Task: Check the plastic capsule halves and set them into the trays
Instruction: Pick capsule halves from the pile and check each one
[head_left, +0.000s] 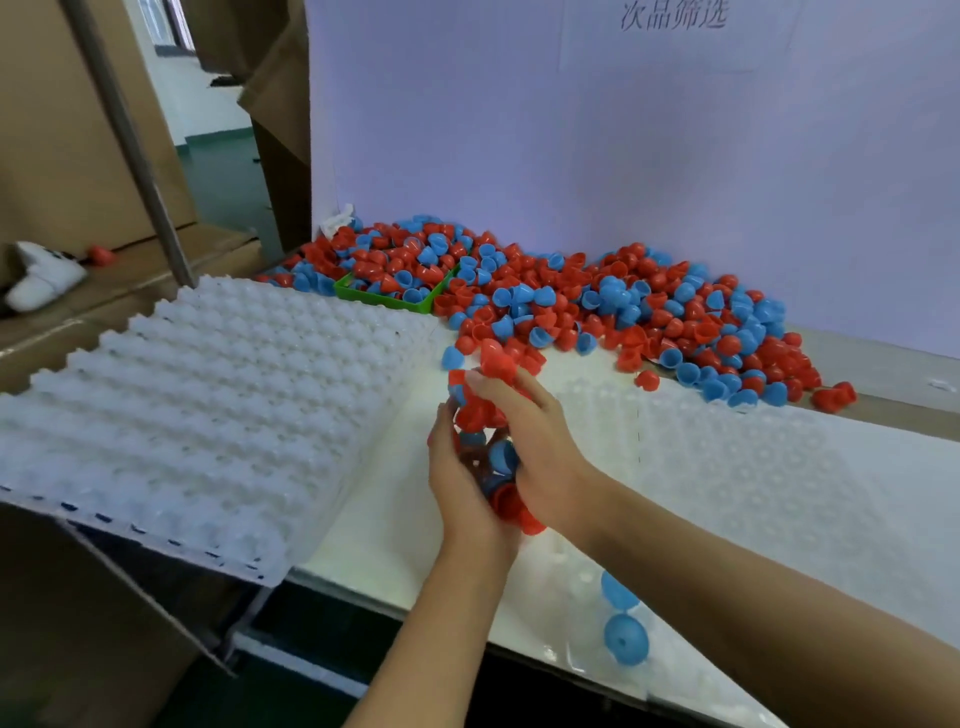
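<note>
The white table ran out of view at the bottom and right, and a lavender backboard stood behind it, its printed characters cut off at the top edge. A stack of white dimpled trays lay on the left, its near corner overhanging the table edge; how many trays it held could not be told. A second, clear tray lay flat on the right, so pale against the table that its outline was hard to follow.

The heap of red and blue capsule halves spread along the backboard, partly burying a green bin; the halves pointed every way, some dome up, some open mouth up.

Both hands met at centre with a cluster of halves cupped between them, above the table between the two trays. The left hand curled under and round the cluster; the right hand closed over it from the other side, fingers bent. Most of the held pieces were hidden by the fingers, so their orientation was unclear.

Two blue halves sat on the clear tray's near edge, the nearer one dome toward the camera.
</note>
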